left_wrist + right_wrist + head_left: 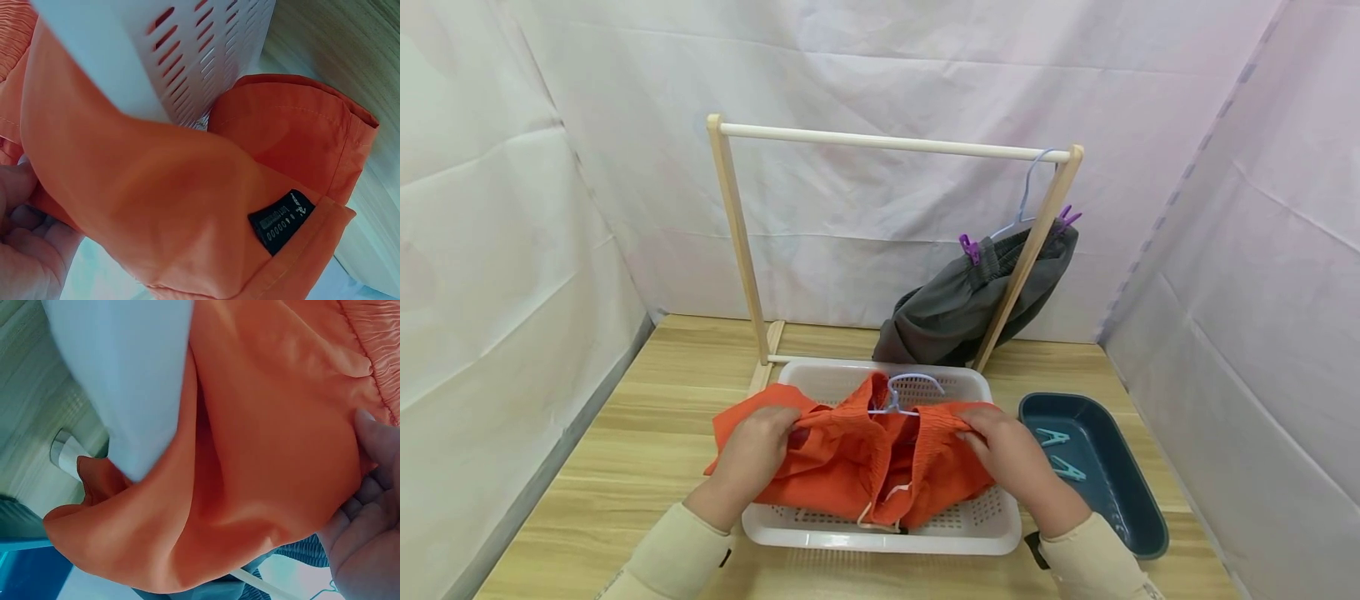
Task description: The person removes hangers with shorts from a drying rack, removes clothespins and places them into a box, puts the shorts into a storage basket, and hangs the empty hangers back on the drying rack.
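Observation:
A pair of orange shorts [827, 467] with a gathered elastic waistband and pale drawstring lies spread over a white perforated basket [880, 540]. Between the waistband's sides sits a light-blue hanger [895, 407], its hook upward; its outer arms are hidden by cloth. My left hand [760, 437] pinches the waistband at the left, while my right hand [1003, 442] grips it at the right. In the left wrist view, a leg with a black label [281, 222] hangs over the basket's side. Orange fabric [269, 444] lies between thumb and fingers in the right wrist view.
Behind the basket stands a wooden rack [880, 142]. Dark grey pants [940, 308] hang at its right end from a blue hanger [1024, 200] with purple clips [970, 248]. At right, a dark blue tray [1093, 408] holds teal clips [1066, 469]. White cloth walls surround the table.

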Demonstrator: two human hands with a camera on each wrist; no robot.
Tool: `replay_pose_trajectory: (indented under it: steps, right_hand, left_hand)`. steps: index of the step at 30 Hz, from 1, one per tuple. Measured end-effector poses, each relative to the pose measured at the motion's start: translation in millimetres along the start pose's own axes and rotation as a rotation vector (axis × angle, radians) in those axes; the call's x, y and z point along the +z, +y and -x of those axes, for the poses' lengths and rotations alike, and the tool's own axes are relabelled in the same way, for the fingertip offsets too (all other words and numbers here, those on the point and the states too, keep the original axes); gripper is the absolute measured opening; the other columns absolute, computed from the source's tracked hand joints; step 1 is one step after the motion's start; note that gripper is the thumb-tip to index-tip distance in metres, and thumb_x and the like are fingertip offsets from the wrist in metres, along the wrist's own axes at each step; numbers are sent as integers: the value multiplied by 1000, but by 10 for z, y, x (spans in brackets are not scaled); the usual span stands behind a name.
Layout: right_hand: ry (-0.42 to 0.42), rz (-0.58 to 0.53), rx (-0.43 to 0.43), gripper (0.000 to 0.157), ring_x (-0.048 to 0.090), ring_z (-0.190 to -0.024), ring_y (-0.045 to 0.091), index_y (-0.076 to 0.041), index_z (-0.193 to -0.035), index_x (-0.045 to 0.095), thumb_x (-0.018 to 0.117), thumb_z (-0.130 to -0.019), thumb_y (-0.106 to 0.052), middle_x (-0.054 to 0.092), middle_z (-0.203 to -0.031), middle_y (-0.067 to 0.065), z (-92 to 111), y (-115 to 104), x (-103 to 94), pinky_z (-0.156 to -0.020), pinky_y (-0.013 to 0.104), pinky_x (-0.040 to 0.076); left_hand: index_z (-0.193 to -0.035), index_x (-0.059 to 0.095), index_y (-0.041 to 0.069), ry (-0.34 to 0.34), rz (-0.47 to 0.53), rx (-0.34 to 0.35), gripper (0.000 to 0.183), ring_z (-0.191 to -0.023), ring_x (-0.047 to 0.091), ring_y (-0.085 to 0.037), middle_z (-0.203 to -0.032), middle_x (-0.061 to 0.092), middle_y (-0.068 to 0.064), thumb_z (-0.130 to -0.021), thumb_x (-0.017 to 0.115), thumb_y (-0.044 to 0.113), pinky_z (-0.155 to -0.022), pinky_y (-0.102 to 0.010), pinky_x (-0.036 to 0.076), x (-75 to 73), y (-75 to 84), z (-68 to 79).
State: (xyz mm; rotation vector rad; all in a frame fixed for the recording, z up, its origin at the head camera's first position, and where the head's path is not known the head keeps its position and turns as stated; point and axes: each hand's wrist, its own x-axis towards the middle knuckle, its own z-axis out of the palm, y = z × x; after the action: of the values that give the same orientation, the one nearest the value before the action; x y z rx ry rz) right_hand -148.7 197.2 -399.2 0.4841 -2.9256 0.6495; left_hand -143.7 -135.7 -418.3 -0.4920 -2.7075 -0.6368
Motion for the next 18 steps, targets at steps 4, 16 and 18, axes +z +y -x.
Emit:
replay_pose_trajectory:
  steps: [4, 16, 18]
  right_hand:
    - [29, 5, -19, 22, 65, -97, 26, -10, -105, 72, 73, -84, -11, 70, -104, 6, 6, -13, 3, -86, 46, 54]
    - [173, 48, -56, 23, 68, -84, 27, -3, -102, 73, 72, -81, 4, 72, -98, 11, 33, 13, 87, -77, 43, 57]
    - [189, 41, -45, 22, 67, -80, 26, -4, -101, 73, 71, -81, 5, 72, -96, 11, 41, 13, 85, -75, 43, 57]
  left_hand:
    - [-80, 62, 11, -1, 8, -4, 19, -69, 50, -14, -70, 54, 4, -84, 66, -7, -66, -30, 53, 3, -8, 2]
    - [-85, 63, 12, -36, 58, -74, 10, -77, 53, -18, -77, 56, 2, -85, 70, 4, -71, -35, 53, -11, 61, -4]
    - [-85, 63, 12, -24, 73, -68, 10, -78, 54, -17, -79, 57, 2, -85, 70, 6, -72, -35, 53, -9, 72, -8]
